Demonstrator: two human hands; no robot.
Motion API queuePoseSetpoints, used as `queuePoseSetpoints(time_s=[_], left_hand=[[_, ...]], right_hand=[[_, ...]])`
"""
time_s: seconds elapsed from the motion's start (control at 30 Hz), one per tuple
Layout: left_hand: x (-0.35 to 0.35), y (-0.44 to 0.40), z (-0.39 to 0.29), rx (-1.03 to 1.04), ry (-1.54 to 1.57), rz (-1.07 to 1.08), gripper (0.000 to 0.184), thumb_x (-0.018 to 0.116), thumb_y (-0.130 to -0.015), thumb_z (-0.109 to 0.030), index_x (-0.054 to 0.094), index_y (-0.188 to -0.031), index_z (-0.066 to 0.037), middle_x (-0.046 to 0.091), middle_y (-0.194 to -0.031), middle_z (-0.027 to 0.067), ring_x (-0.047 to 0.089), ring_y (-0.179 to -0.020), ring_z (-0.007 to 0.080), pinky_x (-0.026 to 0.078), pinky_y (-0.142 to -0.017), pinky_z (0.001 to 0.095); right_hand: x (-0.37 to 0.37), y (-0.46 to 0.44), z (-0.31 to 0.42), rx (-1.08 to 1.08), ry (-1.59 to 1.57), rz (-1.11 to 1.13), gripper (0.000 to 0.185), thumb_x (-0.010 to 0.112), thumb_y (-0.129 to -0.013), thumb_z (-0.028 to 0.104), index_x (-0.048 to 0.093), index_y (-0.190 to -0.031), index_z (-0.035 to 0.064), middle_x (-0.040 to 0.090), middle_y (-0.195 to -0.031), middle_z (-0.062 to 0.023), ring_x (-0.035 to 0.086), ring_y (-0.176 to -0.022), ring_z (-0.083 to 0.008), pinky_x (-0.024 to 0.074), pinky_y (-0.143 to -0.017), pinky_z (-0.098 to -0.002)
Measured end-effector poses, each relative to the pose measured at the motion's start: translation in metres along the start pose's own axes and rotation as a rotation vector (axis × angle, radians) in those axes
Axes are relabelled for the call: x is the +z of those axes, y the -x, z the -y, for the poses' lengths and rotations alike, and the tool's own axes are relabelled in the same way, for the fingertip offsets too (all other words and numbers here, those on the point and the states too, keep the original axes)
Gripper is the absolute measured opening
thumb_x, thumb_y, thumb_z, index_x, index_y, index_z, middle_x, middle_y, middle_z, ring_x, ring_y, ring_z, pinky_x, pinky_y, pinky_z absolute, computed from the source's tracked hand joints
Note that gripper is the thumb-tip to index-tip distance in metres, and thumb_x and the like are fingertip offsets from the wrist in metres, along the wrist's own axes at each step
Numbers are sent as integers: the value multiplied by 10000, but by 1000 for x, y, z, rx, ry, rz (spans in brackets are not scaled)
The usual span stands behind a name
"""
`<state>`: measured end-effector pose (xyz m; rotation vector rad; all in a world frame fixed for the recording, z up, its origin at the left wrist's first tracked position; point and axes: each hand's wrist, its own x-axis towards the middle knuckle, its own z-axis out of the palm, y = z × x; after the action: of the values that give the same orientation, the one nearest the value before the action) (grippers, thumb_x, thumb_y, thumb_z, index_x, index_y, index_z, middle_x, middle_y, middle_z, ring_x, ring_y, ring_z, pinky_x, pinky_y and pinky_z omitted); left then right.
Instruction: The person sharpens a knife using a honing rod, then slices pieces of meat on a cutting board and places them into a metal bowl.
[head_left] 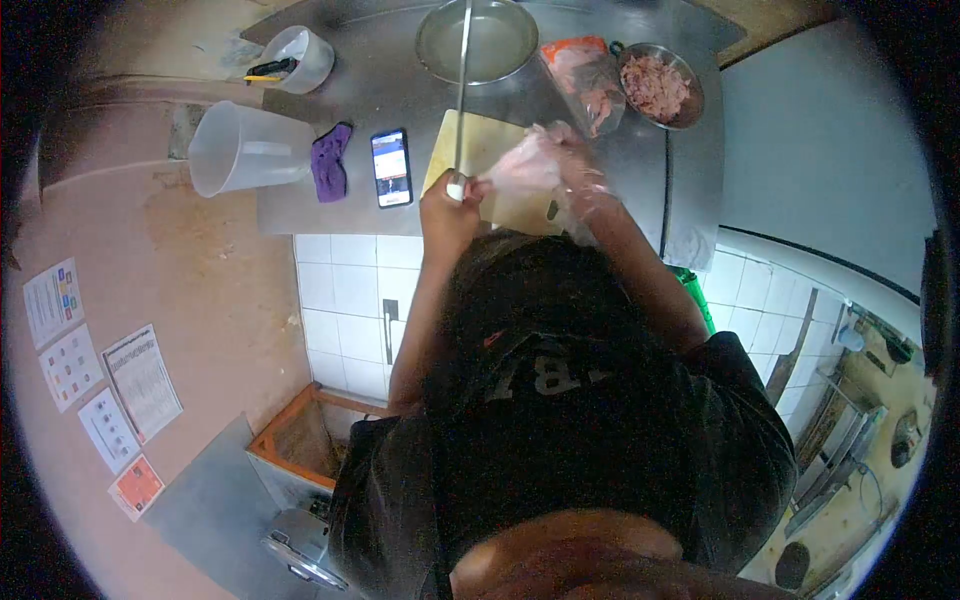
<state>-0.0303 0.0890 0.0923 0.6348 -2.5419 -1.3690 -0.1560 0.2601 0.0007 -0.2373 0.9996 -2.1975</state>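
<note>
My left hand (450,210) is closed around the white handle of a long knife (460,130). The thin blade points away from me, over the cutting board and across the round metal pan. My right hand (580,180) wears a clear plastic glove and grips a pale pink piece of raw meat (530,163), slightly blurred. The meat is above the yellowish cutting board (460,140), reaching toward the knife handle. Whether the meat touches the board I cannot tell.
On the steel counter (370,100) stand a metal pan (440,60), a bag of raw meat (585,80) and a bowl of cut meat (656,90). A phone (391,168), a purple glove (330,165), a plastic jug (230,150) and a white tub (312,60) are at left.
</note>
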Motion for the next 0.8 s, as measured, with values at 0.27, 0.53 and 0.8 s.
queuePoseSetpoints(time_s=[0.27,0.53,0.8], left_hand=[[-30,6,58,-90,-15,-133,156,757,-813,-146,687,-867,-18,718,-822,124,673,-709,237,509,-657,357],[-39,37,72,-401,-169,-7,422,701,-876,-386,674,-872,35,658,-700,151,624,-605,256,488,-605,356],[-5,34,124,-348,-432,395,641,325,-987,-524,656,-1121,9,633,-1117,291,579,-1072,472,473,-906,506]], right_hand=[[42,-15,-39,379,439,-33,236,572,-932,269,587,-926,34,567,-854,-26,526,-686,-161,469,-681,-318],[31,-16,-25,153,1462,587,297,575,-894,281,570,-1035,20,600,-999,-191,605,-935,-332,473,-809,-465],[11,-36,-90,-29,1919,137,338,554,-905,303,561,-1120,42,602,-927,-173,616,-828,-333,504,-726,-484]])
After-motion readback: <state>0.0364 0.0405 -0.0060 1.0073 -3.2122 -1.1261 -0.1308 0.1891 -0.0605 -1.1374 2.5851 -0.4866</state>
